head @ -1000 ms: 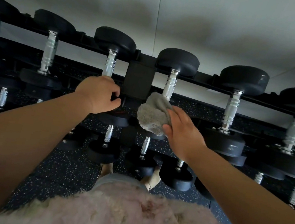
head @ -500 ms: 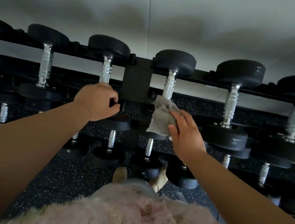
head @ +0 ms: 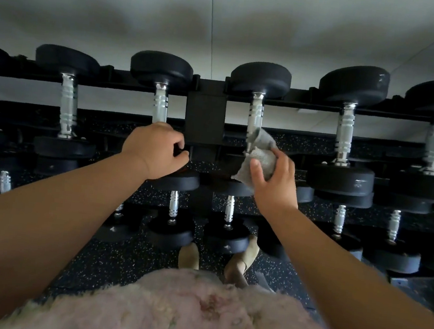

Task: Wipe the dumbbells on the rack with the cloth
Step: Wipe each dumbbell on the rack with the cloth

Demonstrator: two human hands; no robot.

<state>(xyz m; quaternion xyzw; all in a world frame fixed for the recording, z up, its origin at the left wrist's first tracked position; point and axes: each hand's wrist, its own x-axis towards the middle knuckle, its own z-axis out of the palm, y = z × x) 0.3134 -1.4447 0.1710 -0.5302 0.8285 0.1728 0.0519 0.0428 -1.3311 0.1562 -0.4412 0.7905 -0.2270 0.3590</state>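
A black rack (head: 204, 117) carries rows of black dumbbells with silver knurled handles. My right hand (head: 273, 179) grips a crumpled grey cloth (head: 261, 156) and holds it against the lower end of the silver handle of the dumbbell (head: 256, 112) just right of the rack's centre post. My left hand (head: 155, 149) is closed around the lower end of the neighbouring dumbbell (head: 160, 98) left of the post; its near head is hidden behind the hand.
More dumbbells (head: 345, 135) fill the top row to both sides, and smaller ones (head: 173, 208) sit on the lower row. Below lies a speckled black floor (head: 124, 259). My feet (head: 240, 261) stand close to the rack. A white wall (head: 227, 16) is behind.
My right hand has bunched the cloth smaller and shifted it up and right along the dumbbell handle. The view has tilted slightly; my left hand keeps its grip.
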